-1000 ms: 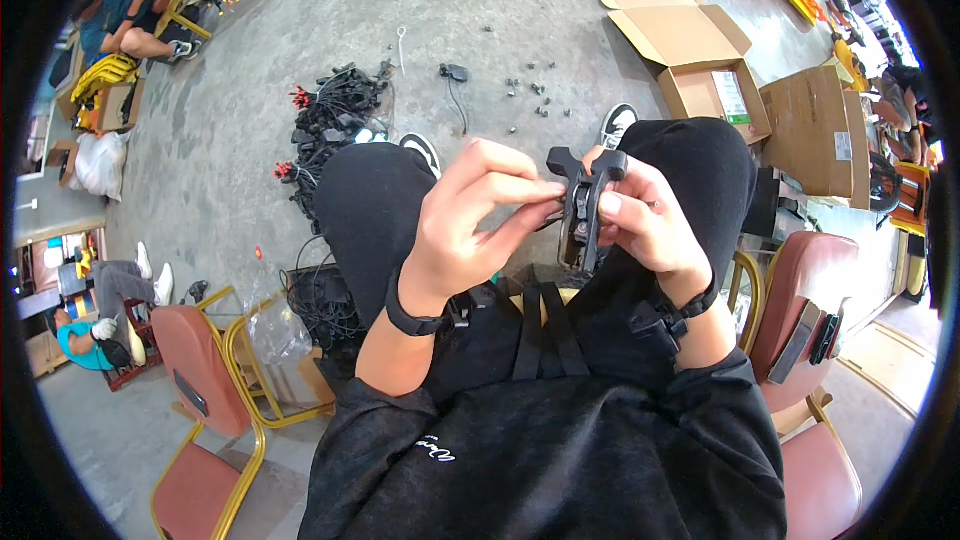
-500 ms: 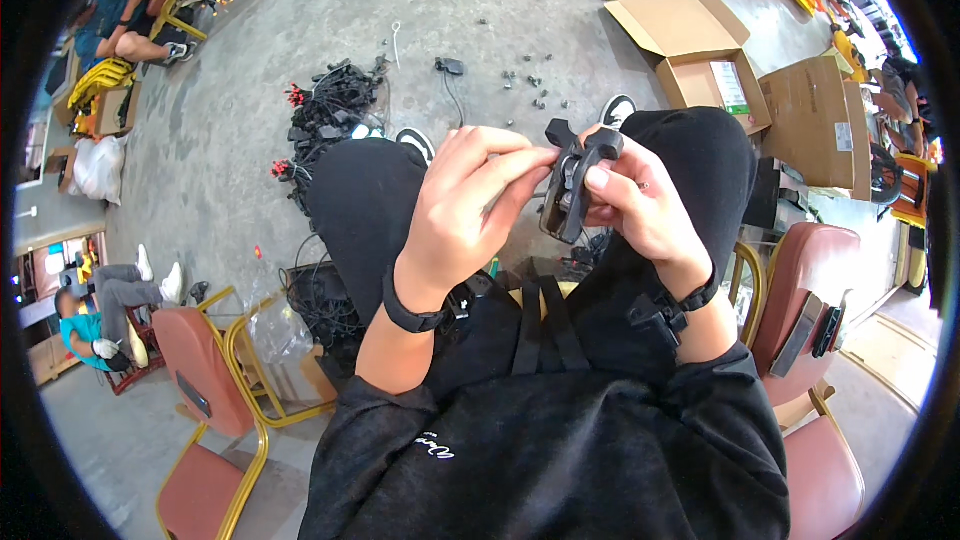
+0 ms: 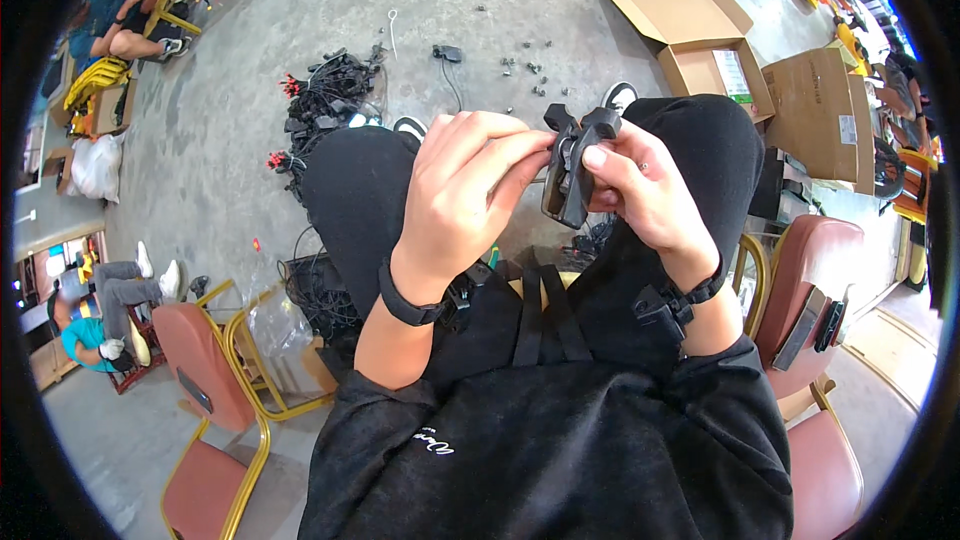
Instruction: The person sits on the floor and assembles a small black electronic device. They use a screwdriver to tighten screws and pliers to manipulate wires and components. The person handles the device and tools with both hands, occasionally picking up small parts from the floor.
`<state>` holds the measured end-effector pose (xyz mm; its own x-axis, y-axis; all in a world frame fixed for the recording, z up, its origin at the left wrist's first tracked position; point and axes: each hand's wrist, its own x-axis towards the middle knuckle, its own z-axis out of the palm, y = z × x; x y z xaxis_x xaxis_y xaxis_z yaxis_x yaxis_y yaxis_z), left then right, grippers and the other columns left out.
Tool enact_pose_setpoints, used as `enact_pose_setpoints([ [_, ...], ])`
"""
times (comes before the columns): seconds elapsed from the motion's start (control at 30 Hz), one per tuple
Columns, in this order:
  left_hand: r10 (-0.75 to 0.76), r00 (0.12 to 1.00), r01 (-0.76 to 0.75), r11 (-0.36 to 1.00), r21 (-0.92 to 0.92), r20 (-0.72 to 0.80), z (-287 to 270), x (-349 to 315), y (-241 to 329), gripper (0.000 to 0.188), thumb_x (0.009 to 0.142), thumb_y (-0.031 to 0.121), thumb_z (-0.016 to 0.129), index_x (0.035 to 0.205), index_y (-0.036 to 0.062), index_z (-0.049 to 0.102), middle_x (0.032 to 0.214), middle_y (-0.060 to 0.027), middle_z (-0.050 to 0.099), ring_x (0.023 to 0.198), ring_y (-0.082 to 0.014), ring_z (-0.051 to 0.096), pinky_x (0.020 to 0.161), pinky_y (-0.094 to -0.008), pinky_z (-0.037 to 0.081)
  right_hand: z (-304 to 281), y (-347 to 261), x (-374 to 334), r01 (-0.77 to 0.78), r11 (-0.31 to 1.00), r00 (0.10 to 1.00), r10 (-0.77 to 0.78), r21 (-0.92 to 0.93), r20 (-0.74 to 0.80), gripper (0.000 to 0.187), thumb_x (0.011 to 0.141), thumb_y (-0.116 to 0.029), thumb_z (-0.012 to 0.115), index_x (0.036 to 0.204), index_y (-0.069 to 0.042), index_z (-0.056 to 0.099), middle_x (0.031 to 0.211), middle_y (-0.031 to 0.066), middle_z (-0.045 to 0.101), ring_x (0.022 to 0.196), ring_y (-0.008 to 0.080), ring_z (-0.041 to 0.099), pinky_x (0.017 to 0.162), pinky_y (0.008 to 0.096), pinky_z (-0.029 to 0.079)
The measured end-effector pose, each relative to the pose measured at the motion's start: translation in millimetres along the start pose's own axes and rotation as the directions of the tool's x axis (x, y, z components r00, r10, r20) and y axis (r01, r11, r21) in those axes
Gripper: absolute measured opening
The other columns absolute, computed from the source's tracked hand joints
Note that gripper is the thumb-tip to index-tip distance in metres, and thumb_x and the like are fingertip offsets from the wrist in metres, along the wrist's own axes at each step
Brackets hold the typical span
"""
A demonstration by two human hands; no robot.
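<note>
Between my knees, my right hand [image 3: 645, 180] grips a black plastic clamp-like part [image 3: 570, 185] with two prongs at its top, thumb pressed on its side. My left hand [image 3: 465, 190] is pinched closed at the part's left side. Whatever sits between those left fingertips is too small to make out. Each wrist wears a black strap with a small black device; the left strap [image 3: 410, 305] shows most plainly. On the floor ahead lies a small black box with a cable [image 3: 447, 54], and several tiny dark pieces [image 3: 533, 67] are scattered to its right.
A heap of black cabled parts [image 3: 330, 105] lies beyond my left knee. An opened cardboard box [image 3: 690, 70] and a larger carton [image 3: 815, 115] stand at the far right. Red-backed chairs [image 3: 200, 365] flank me. Other people sit at the left, one in a teal shirt [image 3: 88, 345].
Both hands and the black part have shifted slightly, the left hand a little to the left. My grip looks the same. The seated person in teal has leaned forward.
</note>
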<state>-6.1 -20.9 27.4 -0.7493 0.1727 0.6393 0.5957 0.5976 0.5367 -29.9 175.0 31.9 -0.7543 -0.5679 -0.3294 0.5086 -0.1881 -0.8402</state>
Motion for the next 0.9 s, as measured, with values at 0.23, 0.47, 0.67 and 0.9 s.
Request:
enact_pose_setpoints([
  [0.23,-0.599,0.768,0.631,0.642,0.437,-0.228,-70.2,-17.0,-8.9,0.026,0.087,0.023,0.069,0.080,-0.0009,0.062,0.061,-0.0030,0.051,0.058,-0.0080,0.042,0.055,-0.0260,0.040,-13.6,-4.0,3.7,0.154,0.980,0.974,-0.129,0.125,-0.186,0.020,0.091,-0.024,0.061,0.088,-0.006,0.052,0.062,-0.0061,0.038,0.053,0.0046,0.036,0.049,0.0217,0.030],
  [0.47,-0.872,0.490,0.551,0.309,0.775,0.000,-134.1,-34.7,4.2,0.043,0.088,0.035,0.065,0.071,-0.0035,0.057,0.055,-0.0090,0.052,0.052,-0.0148,0.049,0.054,-0.0346,0.042,-19.5,-22.9,12.6,0.288,0.954,0.940,-0.263,0.090,-0.217,0.033,0.090,-0.027,0.062,0.073,-0.011,0.040,0.060,-0.0056,0.032,0.051,0.0057,0.031,0.049,0.0224,0.027],
  [0.67,-0.824,0.561,0.616,0.481,0.623,0.080,-148.0,-44.7,-15.7,0.037,0.093,0.025,0.057,0.070,-0.0033,0.055,0.053,-0.0055,0.051,0.051,-0.0107,0.048,0.051,-0.0308,0.039,-17.8,-42.6,2.4,0.396,0.918,0.911,-0.389,0.031,-0.133,0.033,0.090,-0.025,0.062,0.070,-0.012,0.039,0.059,-0.0066,0.030,0.051,0.0058,0.030,0.049,0.0226,0.026],
  [0.9,-0.868,0.383,0.290,0.439,0.850,0.318,-176.3,-35.3,-86.5,0.034,0.087,0.026,0.058,0.071,-0.0042,0.057,0.054,-0.0177,0.053,0.049,-0.0269,0.051,0.054,-0.0419,0.042,-25.7,-57.1,-21.2,0.430,0.901,0.891,-0.433,-0.051,-0.139,0.041,0.093,-0.031,0.055,0.062,-0.013,0.035,0.058,-0.0044,0.027,0.051,0.0081,0.028,0.050,0.0245,0.026],
])
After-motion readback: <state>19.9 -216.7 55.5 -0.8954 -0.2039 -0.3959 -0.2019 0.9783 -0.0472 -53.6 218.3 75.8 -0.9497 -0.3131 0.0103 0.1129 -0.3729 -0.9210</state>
